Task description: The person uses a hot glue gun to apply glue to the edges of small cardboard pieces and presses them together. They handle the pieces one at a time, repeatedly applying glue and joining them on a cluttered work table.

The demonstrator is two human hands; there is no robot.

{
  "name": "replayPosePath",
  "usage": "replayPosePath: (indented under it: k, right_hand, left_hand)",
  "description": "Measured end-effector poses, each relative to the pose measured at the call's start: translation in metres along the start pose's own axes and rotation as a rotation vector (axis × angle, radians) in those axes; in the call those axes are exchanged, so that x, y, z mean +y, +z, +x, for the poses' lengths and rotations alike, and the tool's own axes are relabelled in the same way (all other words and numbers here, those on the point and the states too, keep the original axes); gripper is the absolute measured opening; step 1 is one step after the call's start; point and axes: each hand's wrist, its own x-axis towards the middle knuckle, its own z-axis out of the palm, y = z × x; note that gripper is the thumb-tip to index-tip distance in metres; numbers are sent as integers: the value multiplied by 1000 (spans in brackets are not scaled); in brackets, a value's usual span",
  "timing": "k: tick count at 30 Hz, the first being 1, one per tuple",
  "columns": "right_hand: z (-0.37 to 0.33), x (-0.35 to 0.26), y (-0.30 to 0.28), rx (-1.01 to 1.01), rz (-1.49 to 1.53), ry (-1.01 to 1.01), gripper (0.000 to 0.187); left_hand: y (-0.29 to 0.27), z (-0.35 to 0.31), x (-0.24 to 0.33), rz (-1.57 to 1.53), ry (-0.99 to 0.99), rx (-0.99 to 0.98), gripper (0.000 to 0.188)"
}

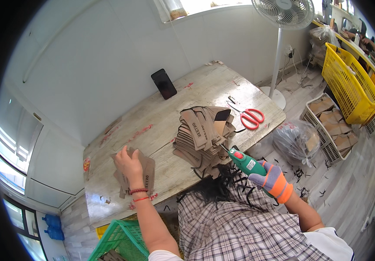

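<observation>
Stack (196, 135), frame centre, on the desk (152, 115): being uneven, it could slide if the tool (246, 162), clamped in the right grip (272, 179), snags. Centre left, left grip (131, 164) over pile (150, 172); closure indiscernible.

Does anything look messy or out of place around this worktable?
Yes: black scraps lie heaped on the plaid cloth over the person's lap, and more litter the floor, which looks untidy. Red smears mark the tabletop. Oddly, only the right hand is gloved.
</observation>
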Motion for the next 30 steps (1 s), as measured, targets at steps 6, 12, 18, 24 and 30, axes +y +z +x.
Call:
replayPosePath:
  k: [6,12,18,24,30]
  right_hand:
    - [5,10,8,37,107,29,51]
    - [6,19,6,52,60,-9,51]
    - [11,10,7,37,75,53,43]
    - [14,-1,14,98,140,-13,45]
    - [11,-23,21,102,82,-59,51]
  left_hand:
    - [88,-15,88,-100,204,-126,62]
    - [137,1,149,-61,21,-400,73]
    - [148,-16,162,-499,98,-54,42]
    - [84,-36,189,-1387,-206,-164,5]
    - [30,-76,186,-1672,-573,-275,6]
